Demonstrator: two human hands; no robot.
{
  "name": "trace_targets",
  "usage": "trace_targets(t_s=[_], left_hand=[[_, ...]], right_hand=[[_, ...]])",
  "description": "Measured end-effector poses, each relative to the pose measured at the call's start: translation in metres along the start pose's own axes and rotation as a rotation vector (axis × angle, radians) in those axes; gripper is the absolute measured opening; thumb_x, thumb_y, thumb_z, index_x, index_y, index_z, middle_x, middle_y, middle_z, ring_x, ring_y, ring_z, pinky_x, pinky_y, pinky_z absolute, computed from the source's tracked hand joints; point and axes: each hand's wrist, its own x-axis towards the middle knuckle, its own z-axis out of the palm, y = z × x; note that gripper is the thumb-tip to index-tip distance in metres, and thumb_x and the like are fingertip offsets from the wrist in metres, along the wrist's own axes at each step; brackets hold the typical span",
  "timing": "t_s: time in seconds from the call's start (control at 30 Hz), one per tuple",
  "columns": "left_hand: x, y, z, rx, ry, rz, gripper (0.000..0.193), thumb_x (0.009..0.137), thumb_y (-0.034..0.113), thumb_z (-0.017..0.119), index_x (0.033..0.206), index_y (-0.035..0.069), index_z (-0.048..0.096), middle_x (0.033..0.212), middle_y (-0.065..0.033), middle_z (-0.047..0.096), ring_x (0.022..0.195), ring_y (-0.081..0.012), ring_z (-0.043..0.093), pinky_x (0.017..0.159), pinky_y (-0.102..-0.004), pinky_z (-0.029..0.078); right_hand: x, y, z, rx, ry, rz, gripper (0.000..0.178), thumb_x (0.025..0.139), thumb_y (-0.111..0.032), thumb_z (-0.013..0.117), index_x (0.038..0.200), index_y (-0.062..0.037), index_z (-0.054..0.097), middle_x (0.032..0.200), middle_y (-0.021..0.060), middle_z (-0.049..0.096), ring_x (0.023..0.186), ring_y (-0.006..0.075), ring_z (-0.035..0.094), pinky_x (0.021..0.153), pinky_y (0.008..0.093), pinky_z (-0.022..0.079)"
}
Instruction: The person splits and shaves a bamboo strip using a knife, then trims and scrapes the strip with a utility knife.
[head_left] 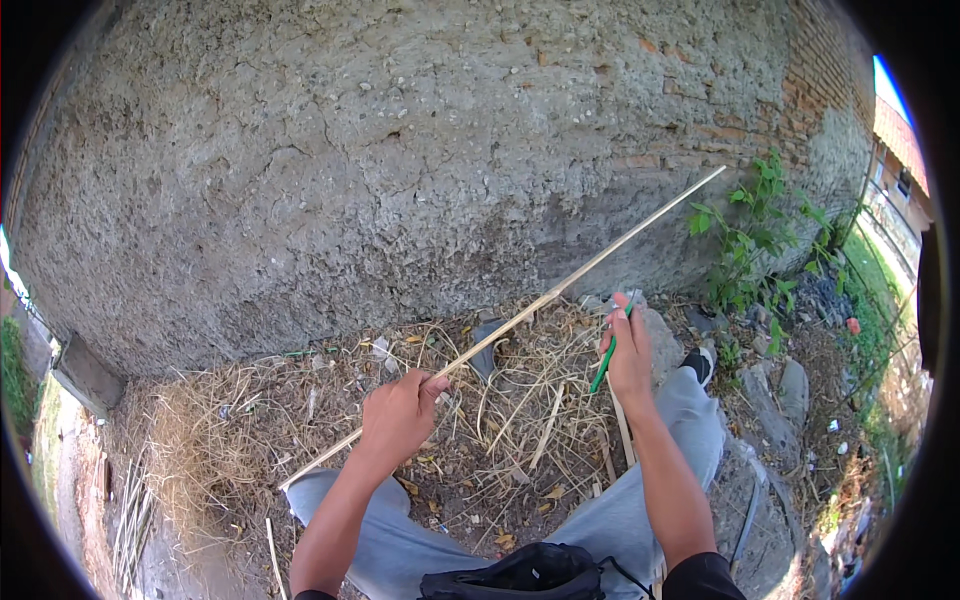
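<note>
My left hand [398,417] grips a long thin pale bamboo strip [590,264] near its lower third. The strip slants from lower left up toward the upper right, in front of the rough plastered wall [400,150]. My right hand [628,352] is closed on a small tool with a green handle [603,368], held upright a little to the right of the strip and not touching it. Both forearms come in from the lower edge, over my knees in light grey trousers [690,420].
Dry straw and thin shavings [520,400] litter the ground between my legs. A black bag [520,575] lies on my lap. Stones [790,385] and green weeds [750,240] stand to the right, by a brick wall section. More sticks [130,520] lie at lower left.
</note>
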Motion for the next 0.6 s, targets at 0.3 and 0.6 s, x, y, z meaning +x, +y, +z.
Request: trace_targets(t_s=[0.3, 0.6], left_hand=[[-0.013, 0.004, -0.015, -0.534, -0.745, -0.268, 0.047, 0.100, 0.051, 0.037, 0.082, 0.009, 0.047, 0.063, 0.0061, 0.036, 0.051, -0.0074, 0.033, 0.046, -0.0287, 0.031], [-0.019, 0.023, 0.033, -0.904, -0.806, -0.404, 0.038, 0.101, 0.048, 0.036, 0.085, 0.014, 0.037, 0.062, 0.0057, 0.034, 0.050, -0.0036, 0.030, 0.039, -0.0217, 0.025]], right_hand=[[-0.043, -0.012, 0.018, -0.473, -0.312, -0.392, 0.019, 0.094, -0.018, 0.059, 0.101, -0.0004, 0.061, 0.061, 0.0093, 0.060, 0.049, 0.0213, 0.058, 0.047, 0.0324, 0.043], [-0.063, -0.010, 0.029, -0.858, -0.501, -0.241, 0.032, 0.094, -0.034, 0.052, 0.103, -0.0037, 0.056, 0.063, 0.0161, 0.061, 0.058, 0.0381, 0.063, 0.054, 0.0503, 0.047]])
